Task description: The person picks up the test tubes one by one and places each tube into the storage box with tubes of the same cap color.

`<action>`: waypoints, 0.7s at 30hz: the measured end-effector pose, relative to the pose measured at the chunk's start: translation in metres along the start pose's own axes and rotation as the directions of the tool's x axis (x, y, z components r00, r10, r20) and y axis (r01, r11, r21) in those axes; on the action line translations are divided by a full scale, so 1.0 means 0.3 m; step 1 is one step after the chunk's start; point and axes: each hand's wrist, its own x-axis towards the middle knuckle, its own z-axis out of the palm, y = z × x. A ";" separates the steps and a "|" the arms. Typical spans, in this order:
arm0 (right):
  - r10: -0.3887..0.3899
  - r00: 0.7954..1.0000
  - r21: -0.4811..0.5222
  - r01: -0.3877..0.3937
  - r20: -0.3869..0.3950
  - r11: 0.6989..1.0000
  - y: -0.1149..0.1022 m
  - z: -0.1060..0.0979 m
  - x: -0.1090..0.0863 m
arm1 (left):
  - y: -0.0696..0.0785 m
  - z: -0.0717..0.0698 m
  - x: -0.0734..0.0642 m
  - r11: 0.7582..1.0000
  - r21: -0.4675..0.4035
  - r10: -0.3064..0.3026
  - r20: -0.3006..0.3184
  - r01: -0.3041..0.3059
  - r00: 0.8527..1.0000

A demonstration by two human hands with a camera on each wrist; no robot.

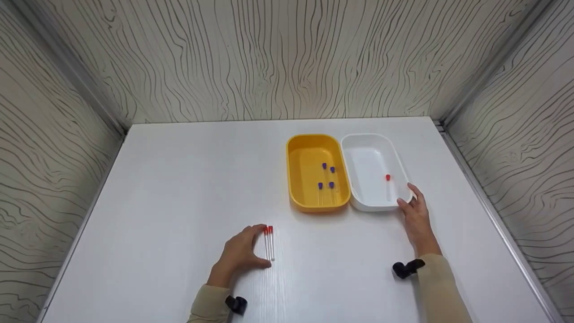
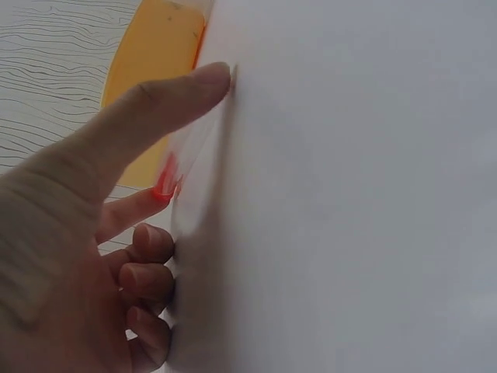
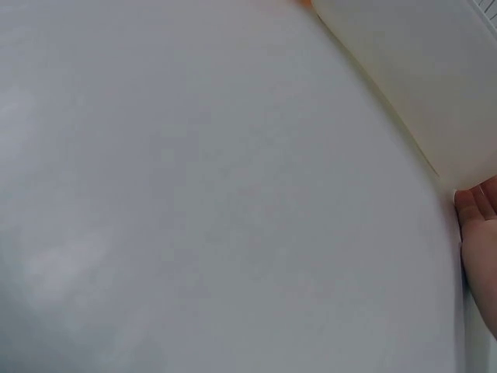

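Note:
Thin clear tubes with red caps (image 1: pixel 271 229) lie side by side on the white table, left of centre. My left hand (image 1: pixel 241 251) spans one of them lengthwise, its index fingertip at the red cap (image 2: pixel 165 186) and its thumb at the other end. The remaining left fingers are bent, their tips close to the table. My right hand (image 1: pixel 418 219) grips the near right corner of a white tray (image 1: pixel 371 208), thumb at the rim and fingers along the outer side; in the right wrist view only part of this hand (image 3: pixel 480 225) shows. One red-capped tube (image 1: pixel 388 178) lies inside the tray.
A yellow tray (image 1: pixel 297 205) stands against the white tray's left side and holds several tubes with blue caps (image 1: pixel 331 185). Wood-grain panels (image 1: pixel 269 58) enclose the table (image 1: pixel 179 179) at the back and both sides.

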 end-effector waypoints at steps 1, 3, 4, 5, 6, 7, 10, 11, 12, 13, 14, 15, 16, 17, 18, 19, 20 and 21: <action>0.000 1.000 -0.002 0.000 0.001 1.000 0.000 0.000 -0.001 | -0.001 -0.001 -0.001 1.000 -0.005 0.003 -0.003 -0.003 1.000; -0.003 1.000 -0.009 0.003 0.005 1.000 0.001 0.001 -0.003 | -0.004 -0.002 -0.003 1.000 -0.011 0.014 -0.009 -0.014 1.000; -0.005 1.000 -0.014 0.005 0.006 1.000 0.002 0.001 -0.003 | -0.004 -0.003 -0.004 1.000 -0.017 0.014 -0.010 -0.014 1.000; -0.002 1.000 -0.022 0.002 0.007 1.000 0.003 0.000 -0.003 | -0.005 -0.005 -0.005 1.000 -0.020 0.016 -0.012 -0.016 1.000; -0.001 1.000 -0.029 0.002 0.009 1.000 0.003 0.000 -0.004 | -0.005 -0.007 -0.005 1.000 -0.016 0.018 -0.014 -0.018 1.000; -0.001 1.000 -0.036 0.001 0.010 0.999 0.003 0.000 -0.004 | -0.005 -0.010 -0.004 1.000 -0.016 0.025 -0.017 -0.025 1.000; 0.003 1.000 -0.059 -0.002 0.009 0.998 0.002 -0.002 -0.003 | 0.000 -0.021 0.002 0.999 -0.014 0.037 -0.030 -0.038 0.999; 0.005 1.000 -0.063 -0.004 0.009 0.998 0.001 -0.002 -0.003 | 0.002 -0.025 0.005 0.999 -0.010 0.048 -0.037 -0.048 0.998; 0.003 1.000 -0.055 -0.003 0.009 0.998 -0.001 -0.001 -0.003 | 0.005 -0.030 0.007 0.999 -0.009 0.050 -0.044 -0.050 0.998; 0.002 1.000 -0.049 -0.001 0.009 0.999 -0.001 -0.001 -0.002 | 0.009 -0.035 0.010 0.998 -0.009 0.055 -0.052 -0.056 0.997; 0.000 1.000 -0.042 0.000 0.007 0.999 -0.001 0.000 -0.001 | 0.013 -0.040 0.013 0.998 -0.005 0.056 -0.059 -0.057 0.997; -0.003 1.000 -0.032 0.003 0.006 0.999 -0.002 0.001 -0.001 | 0.017 -0.045 0.015 0.998 -0.004 0.060 -0.067 -0.060 0.996; -0.006 1.000 -0.020 0.006 0.006 1.000 -0.003 0.002 -0.001 | 0.022 -0.049 0.018 0.998 -0.001 0.062 -0.073 -0.062 0.995; -0.008 1.000 -0.007 0.008 0.007 1.000 -0.003 0.003 -0.001 | 0.027 -0.054 0.021 0.998 0.003 0.068 -0.079 -0.068 0.995; -0.010 1.000 -0.001 0.010 0.007 1.000 -0.004 0.003 -0.001 | 0.032 -0.059 0.024 0.998 0.002 0.067 -0.082 -0.067 0.994; -0.009 1.000 -0.001 0.009 0.005 1.000 -0.005 0.004 -0.001 | 0.038 -0.063 0.027 0.997 0.001 0.071 -0.084 -0.071 0.994; -0.005 1.000 -0.003 0.005 0.003 1.000 -0.005 0.004 -0.001 | 0.044 -0.067 0.030 0.997 -0.001 0.076 -0.086 -0.076 0.993; -0.001 1.000 -0.006 0.001 -0.001 1.000 -0.005 0.003 -0.001 | 0.050 -0.072 0.033 0.997 -0.004 0.082 -0.086 -0.082 0.993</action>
